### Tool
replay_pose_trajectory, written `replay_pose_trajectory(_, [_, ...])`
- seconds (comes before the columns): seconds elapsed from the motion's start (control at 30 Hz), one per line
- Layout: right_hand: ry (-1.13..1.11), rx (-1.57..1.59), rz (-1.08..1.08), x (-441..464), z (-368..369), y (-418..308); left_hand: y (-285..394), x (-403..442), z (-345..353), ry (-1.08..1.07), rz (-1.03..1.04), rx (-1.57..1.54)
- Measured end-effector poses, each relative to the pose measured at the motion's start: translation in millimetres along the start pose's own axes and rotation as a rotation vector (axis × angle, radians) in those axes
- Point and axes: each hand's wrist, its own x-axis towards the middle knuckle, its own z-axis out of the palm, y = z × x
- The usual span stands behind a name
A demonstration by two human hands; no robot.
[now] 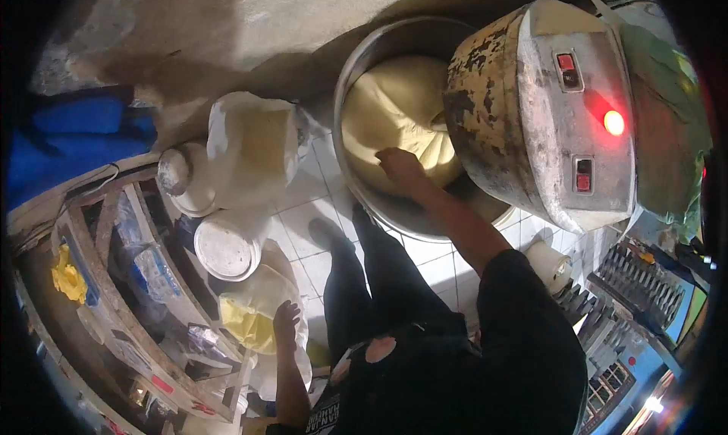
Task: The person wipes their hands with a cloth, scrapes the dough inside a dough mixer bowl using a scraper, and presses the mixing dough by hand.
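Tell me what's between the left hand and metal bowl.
In the head view, floor tiles and a dark-trousered leg separate the left hand from the metal bowl.

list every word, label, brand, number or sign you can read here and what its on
Black shirt: white capitals, perhaps including "AN"; the full wording is tilted and unclear.
Mixer: any marks on the red switches are too small.
Wooden rack: the red label is too blurred.
No brand or number is legible.
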Motion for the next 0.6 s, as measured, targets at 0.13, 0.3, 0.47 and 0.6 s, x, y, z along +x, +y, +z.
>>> replay_pose_trajectory(0.13, [-0.099, -0.038, 0.074, -15.5, 64.2, 51.4, 11.7, 0.3, -2.1, 0.025, 0.023, 0.046])
replay_pose_trajectory(0.3, [-0.333, -0.180, 0.129, 18.3, 49.4, 17.3, 16.5, -11.4, -12.6, 0.022, 0.041, 0.056])
replay_pose_trajectory(0.47, [0.244, 0.090, 0.104, -20.2, -10.0, -19.0, 3.1, -10.1, -20.5, 0.061, -0.013, -0.010])
replay_pose_trajectory(0.6, [0.005, 0.132, 0.157, -73.1, 1.7, -0.2, -22.3, 2.9, -28.5, -0.010, -0.012, -0.059])
